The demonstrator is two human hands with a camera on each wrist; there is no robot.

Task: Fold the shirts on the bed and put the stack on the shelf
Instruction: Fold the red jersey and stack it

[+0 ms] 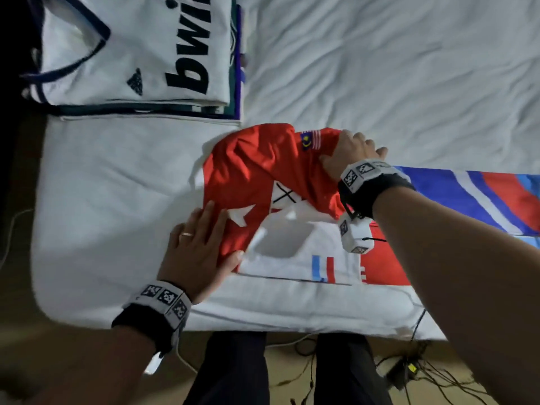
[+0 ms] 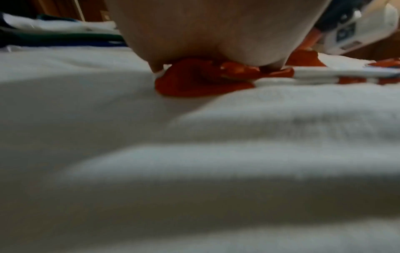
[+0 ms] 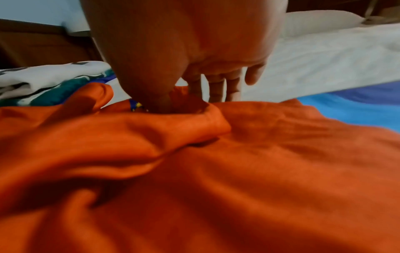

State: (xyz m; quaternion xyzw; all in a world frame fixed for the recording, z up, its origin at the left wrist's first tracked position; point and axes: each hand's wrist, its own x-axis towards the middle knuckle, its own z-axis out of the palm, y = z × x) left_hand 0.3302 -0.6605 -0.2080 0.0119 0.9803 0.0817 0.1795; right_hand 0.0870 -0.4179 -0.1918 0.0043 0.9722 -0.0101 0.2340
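A red shirt (image 1: 257, 171) lies crumpled on the white bed (image 1: 380, 68); its white printed panel (image 1: 292, 258) faces the near edge. My left hand (image 1: 204, 241) lies flat on the shirt's near left edge with straight fingers and presses it down; the left wrist view shows the palm (image 2: 216, 34) over red cloth (image 2: 194, 82). My right hand (image 1: 350, 153) grips a fold of the shirt beside its flag patch (image 1: 311, 140). In the right wrist view my thumb (image 3: 155, 95) digs into that red fold (image 3: 173, 123). A stack of folded shirts (image 1: 131, 54), a white one on top, sits at the far left.
A blue, white and red striped shirt (image 1: 467, 197) lies spread to the right, partly under my right arm. The bed's near edge (image 1: 263, 320) runs just before my legs (image 1: 233, 369). Cables (image 1: 409, 372) lie on the floor. A pillow (image 3: 320, 20) sits far back.
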